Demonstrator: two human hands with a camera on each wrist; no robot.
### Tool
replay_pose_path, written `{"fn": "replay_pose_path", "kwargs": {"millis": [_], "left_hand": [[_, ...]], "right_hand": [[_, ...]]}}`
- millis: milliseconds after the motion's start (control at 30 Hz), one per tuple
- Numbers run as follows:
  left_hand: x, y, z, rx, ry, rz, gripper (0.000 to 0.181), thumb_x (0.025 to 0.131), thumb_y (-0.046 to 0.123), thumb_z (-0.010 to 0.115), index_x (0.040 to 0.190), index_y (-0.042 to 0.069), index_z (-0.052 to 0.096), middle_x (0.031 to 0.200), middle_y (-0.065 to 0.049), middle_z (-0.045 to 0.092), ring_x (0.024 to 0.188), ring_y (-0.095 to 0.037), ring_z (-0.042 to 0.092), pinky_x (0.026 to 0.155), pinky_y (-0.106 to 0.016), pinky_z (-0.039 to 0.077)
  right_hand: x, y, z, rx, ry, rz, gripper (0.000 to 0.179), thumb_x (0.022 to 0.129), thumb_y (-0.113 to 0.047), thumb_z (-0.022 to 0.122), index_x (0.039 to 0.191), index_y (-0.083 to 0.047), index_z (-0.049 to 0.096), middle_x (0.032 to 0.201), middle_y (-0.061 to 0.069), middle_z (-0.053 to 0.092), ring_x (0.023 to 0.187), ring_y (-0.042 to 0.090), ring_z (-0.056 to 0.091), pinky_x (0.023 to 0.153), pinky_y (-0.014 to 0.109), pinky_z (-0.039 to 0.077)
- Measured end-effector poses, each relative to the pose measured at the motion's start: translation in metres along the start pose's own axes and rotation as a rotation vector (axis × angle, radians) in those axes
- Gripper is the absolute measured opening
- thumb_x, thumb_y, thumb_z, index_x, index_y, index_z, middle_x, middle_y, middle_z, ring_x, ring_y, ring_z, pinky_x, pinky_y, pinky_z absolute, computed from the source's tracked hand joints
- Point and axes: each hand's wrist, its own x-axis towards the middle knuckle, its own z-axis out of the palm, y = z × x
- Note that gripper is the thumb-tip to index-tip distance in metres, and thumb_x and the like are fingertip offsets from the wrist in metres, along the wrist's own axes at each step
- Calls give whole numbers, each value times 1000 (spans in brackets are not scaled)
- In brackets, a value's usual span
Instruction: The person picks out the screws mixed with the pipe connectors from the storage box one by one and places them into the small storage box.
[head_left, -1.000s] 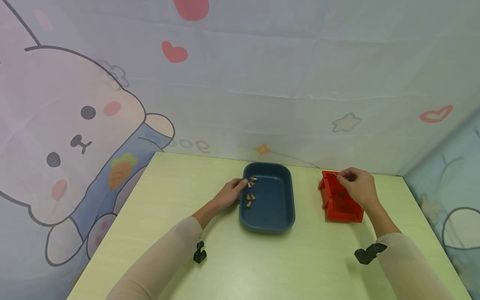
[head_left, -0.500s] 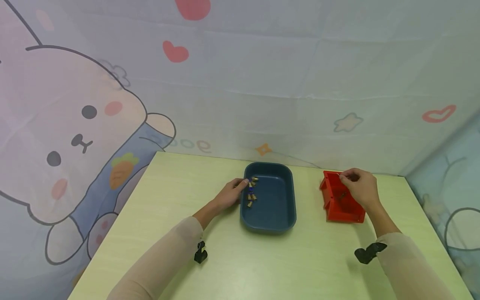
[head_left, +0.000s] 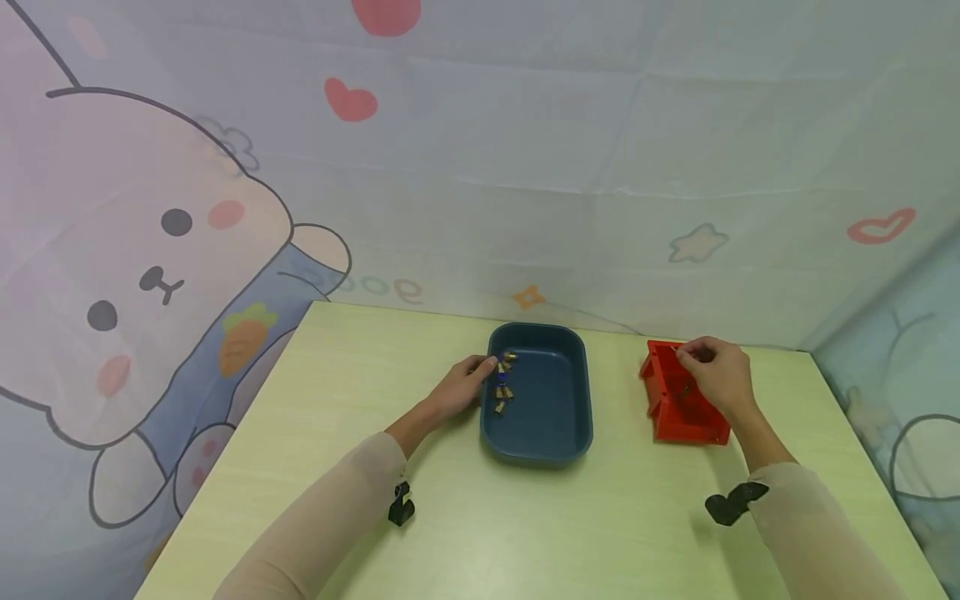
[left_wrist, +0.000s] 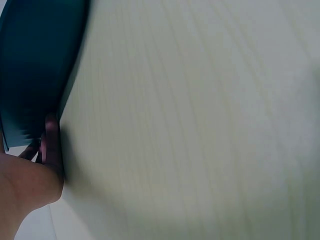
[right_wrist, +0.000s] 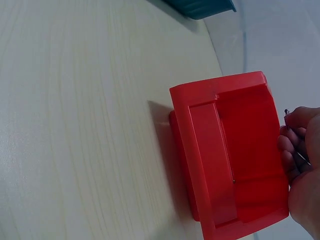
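Note:
My left hand (head_left: 459, 387) grips the left wall of a dark blue-green plastic tray (head_left: 543, 446), thumb over the rim and fingers outside. Several small brass-coloured pieces (head_left: 500, 407) lie along that side inside the tray, with a blue spot among them. Over the far right rim of a red plastic bin (head_left: 690, 433), my right hand (head_left: 722, 379) pinches a small thin piece (right_wrist: 286, 112) between thumb and forefinger. It looks metallic and dark in the right wrist view; its exact kind is too small to tell. A small dark item (head_left: 686, 389) shows inside the bin.
Both containers stand on a pale wood-grain table (head_left: 480, 533), the tray in the middle and the bin to its right. A printed cloth backdrop (head_left: 570, 167) rises behind the table's far edge. Black wrist devices (head_left: 726, 508) hang by the sleeves.

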Motion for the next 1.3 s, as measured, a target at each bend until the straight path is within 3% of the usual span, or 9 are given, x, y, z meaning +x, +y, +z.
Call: {"fn": "replay_pose_path", "kwargs": {"millis": [400, 733, 1033, 1300], "left_hand": [[0, -1, 0, -1, 3, -5, 65, 111, 54, 48, 156, 7, 50, 155, -16, 53, 145, -34, 48, 114, -51, 45], [0, -1, 1, -21, -5, -6, 66, 112, 54, 47, 156, 6, 49, 155, -16, 53, 143, -33, 50, 104, -46, 54], [1, -2, 4, -1, -11, 2, 64, 112, 53, 47, 155, 6, 51, 155, -16, 53, 145, -35, 48, 116, -52, 42], [4, -1, 3, -14, -11, 6, 66, 111, 55, 49, 154, 6, 52, 153, -16, 55, 143, -34, 50, 112, -51, 46]], "right_hand": [[0, -2, 6, -57, -23, -24, 15, 103, -13, 68, 106, 1, 73, 95, 16, 70, 88, 28, 60, 69, 26, 49], [0, 0, 6, -71, -18, -35, 13, 102, -11, 70, 104, 1, 73, 92, 15, 71, 85, 28, 61, 67, 25, 49], [-6, 0, 2, -70, -20, -12, 14, 103, -12, 69, 105, 1, 73, 93, 16, 71, 87, 29, 62, 69, 25, 50], [-2, 2, 1, -76, -20, -51, 12, 102, -12, 70, 104, 0, 73, 94, 15, 72, 86, 28, 62, 69, 23, 49]]}}
